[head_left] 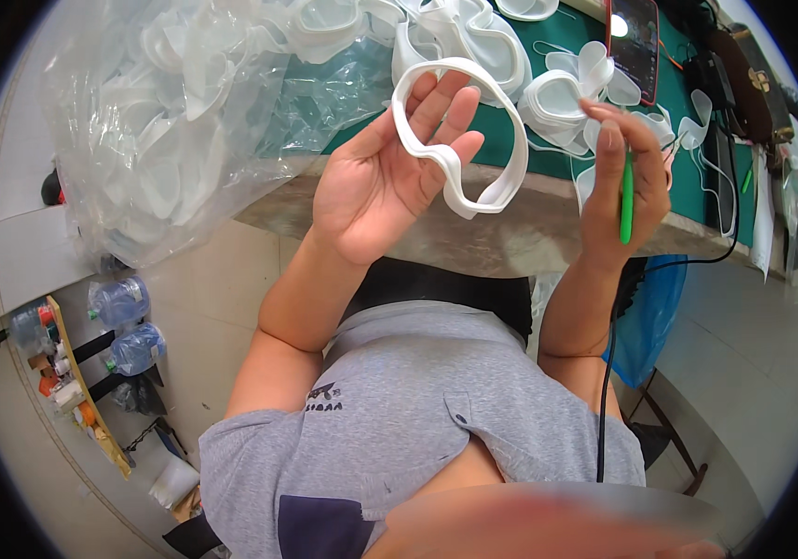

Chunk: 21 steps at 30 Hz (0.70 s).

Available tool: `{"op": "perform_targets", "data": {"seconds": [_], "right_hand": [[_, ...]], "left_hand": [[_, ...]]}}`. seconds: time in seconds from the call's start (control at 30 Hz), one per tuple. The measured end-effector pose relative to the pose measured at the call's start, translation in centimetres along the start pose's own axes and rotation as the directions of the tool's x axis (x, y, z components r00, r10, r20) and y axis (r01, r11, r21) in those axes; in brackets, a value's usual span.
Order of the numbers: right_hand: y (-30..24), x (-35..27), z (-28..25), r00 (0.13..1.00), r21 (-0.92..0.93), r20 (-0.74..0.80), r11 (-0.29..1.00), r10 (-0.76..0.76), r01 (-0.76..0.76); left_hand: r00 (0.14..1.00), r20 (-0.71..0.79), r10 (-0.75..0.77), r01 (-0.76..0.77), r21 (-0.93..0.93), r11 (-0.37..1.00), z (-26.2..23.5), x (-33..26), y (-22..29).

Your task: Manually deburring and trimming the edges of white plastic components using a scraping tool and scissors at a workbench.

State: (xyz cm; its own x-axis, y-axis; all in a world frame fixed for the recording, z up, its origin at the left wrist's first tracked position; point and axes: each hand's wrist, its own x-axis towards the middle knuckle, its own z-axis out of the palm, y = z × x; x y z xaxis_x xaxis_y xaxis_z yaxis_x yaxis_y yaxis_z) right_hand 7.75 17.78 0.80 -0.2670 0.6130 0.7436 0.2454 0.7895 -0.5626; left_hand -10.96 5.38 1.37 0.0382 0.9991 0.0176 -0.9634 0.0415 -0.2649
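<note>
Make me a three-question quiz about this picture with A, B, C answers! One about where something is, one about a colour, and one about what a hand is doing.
1. Where is the big clear plastic bag of white frames?
A. on the table's left end
B. on the floor
C. on the person's lap

2. What colour is the thin tool?
A. red
B. green
C. yellow

3. What is the left hand doing?
A. resting flat on the table
B. pressed into a fist
C. holding up a white goggle frame

Answers:
1 A, the bag hangs over the green table at its left edge.
2 B, it shows bright green in the right hand.
3 C, the frame rests across its raised fingers.
</note>
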Motion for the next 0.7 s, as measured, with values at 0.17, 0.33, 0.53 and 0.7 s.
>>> {"op": "perform_targets", "data": {"seconds": [0.17,0.33,0.53,0.7], "right_hand": [[-3.0,-2.4,2.0,0.917,0.545,0.285,0.740,0.279,-0.395],[-3.0,-2.9,1.5,0.667,0.691,0.667,0.059,0.332,-0.721],[-2.8,-2.8,1.2,0.601,0.670,0.728,-0.158,0.329,-0.725],[-3.1,-3.0,1.3,0.627,0.710,0.673,-0.106,0.392,-0.696]], "left_hand": [[1.000,0.017,0.008,-0.007,-0.044,0.999,0.2,-0.2,0.1],[0.997,0.067,0.024,-0.021,-0.046,0.999,0.3,-0.6,0.5],[0.997,0.046,0.061,-0.056,-0.103,0.993,0.0,-1.2,1.3],[0.994,0.018,0.110,-0.109,-0.032,0.993,0.7,-1.3,0.5]]}}
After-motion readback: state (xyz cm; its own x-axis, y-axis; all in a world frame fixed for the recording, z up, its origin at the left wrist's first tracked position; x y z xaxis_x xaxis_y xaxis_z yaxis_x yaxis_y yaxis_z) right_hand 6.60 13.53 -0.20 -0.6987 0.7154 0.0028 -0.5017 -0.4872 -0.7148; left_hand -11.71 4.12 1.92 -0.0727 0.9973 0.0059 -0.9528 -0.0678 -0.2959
